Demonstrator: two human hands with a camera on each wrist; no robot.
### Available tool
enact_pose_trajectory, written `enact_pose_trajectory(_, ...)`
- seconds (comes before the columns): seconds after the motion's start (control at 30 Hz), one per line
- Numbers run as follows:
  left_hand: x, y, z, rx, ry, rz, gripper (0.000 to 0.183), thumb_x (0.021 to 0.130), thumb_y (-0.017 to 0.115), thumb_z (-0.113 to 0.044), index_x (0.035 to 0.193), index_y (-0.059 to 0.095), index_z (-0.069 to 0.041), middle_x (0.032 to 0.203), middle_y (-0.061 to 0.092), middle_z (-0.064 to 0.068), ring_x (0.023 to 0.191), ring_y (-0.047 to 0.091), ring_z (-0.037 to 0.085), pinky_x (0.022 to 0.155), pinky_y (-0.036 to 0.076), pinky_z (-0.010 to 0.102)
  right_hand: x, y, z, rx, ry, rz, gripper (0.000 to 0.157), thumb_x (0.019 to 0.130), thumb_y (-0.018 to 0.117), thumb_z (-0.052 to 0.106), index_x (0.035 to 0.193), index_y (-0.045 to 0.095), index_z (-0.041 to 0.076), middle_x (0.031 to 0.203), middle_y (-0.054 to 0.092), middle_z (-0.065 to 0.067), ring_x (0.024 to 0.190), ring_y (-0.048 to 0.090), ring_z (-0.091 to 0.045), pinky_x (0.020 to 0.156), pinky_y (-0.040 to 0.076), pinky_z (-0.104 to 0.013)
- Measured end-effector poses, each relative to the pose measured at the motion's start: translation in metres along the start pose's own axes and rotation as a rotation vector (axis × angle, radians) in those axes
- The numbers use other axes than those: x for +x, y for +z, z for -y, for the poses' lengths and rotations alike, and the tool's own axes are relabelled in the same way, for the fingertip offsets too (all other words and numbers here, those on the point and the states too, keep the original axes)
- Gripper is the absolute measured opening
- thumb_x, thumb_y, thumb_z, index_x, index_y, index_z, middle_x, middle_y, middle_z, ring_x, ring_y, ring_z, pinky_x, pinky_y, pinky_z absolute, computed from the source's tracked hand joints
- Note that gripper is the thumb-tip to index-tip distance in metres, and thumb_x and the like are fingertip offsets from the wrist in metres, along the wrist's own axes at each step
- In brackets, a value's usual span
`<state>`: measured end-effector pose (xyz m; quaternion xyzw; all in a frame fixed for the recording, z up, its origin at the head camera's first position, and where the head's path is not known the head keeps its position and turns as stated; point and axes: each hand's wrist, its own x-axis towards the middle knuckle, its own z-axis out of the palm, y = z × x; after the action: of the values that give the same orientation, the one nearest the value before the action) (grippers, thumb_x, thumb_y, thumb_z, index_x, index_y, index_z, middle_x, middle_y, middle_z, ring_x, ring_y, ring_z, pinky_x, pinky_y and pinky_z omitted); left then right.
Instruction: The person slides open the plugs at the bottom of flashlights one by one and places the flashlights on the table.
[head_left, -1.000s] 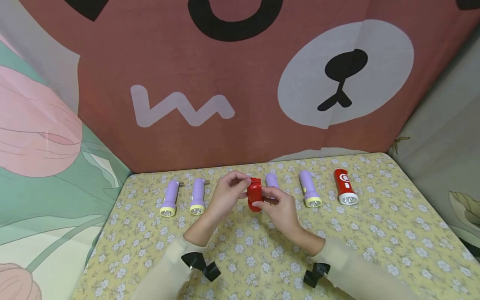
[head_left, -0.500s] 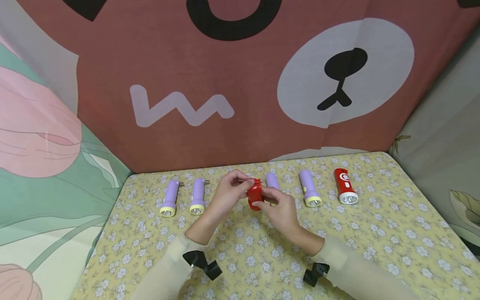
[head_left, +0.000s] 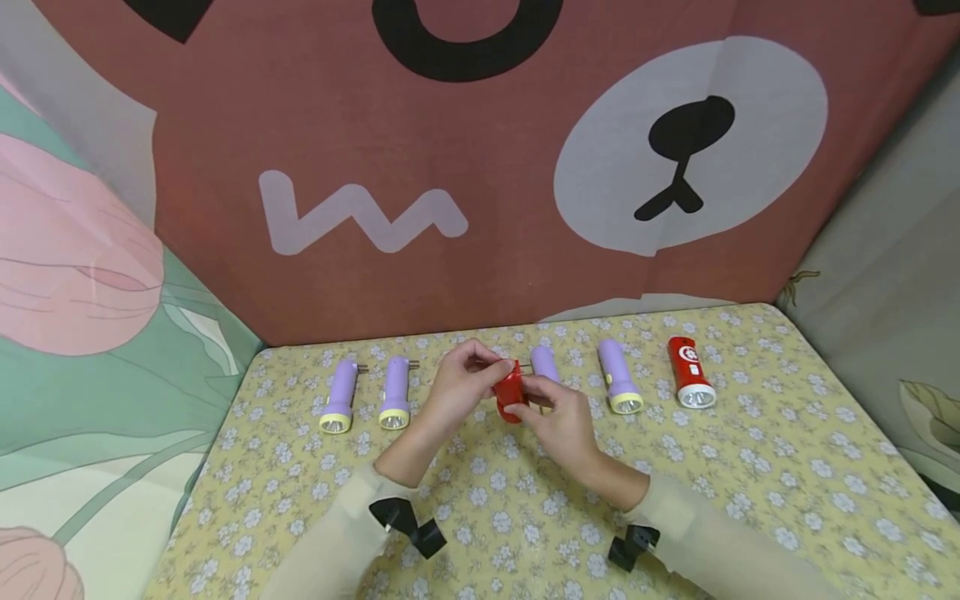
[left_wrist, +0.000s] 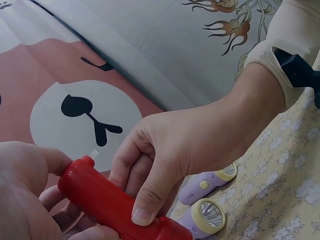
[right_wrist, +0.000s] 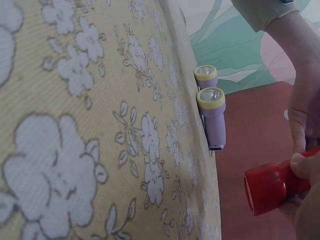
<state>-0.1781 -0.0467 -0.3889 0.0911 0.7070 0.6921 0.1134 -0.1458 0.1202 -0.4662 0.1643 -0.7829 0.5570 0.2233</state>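
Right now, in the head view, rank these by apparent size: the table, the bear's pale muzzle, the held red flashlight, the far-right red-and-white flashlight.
1. Table
2. Bear's pale muzzle
Then, unranked: held red flashlight and far-right red-and-white flashlight; the held one is partly covered.

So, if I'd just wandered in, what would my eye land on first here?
Probably the huge cartoon animal face filling the backdrop behind the table. Next would be the shiny red flashlight at the centre of the head view, held by the left grip and right grip. Then the row along the table's far side: four purple flashlights, with a red-and-white flashlight at the right end.
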Motion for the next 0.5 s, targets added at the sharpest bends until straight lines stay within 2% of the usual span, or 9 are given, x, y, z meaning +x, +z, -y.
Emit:
enact_pose_trajectory(0.2, 0.0002, 0.0012, 0.0015, -0.005, 0.016, -0.002, 0.014, 0.096, 0.070, -0.009, 0.097, 0.060, 0.000, 0.100, 0.065, 0.012, 0.090, 0.067, 0.023, 0.077, 0.062, 0.039, 0.0010, -0.0012, 0.0011, -0.042, -0.019, 0.018, 0.034, 0.078, 0.086, 0.000, 0.110, 0.076, 0.001, 0.106, 0.076, -0.013, 0.092, 0.075, -0.026, 0.077, 0.062, -0.037)
enact_pose_trajectory(0.5, 0.0016, 0.0019, 0.0034, 0.004, 0.002, -0.015, 0.015, 0.096, 0.071, -0.010, 0.096, 0.060, 0.000, 0.102, 0.066, 0.013, 0.092, 0.068, 0.023, 0.080, 0.062, 0.040, 0.0014, -0.0007, 0.0007, -0.070, -0.029, 0.025, 0.034, 0.078, 0.086, -0.001, 0.110, 0.075, 0.000, 0.108, 0.075, -0.014, 0.093, 0.075, -0.026, 0.079, 0.061, -0.030)
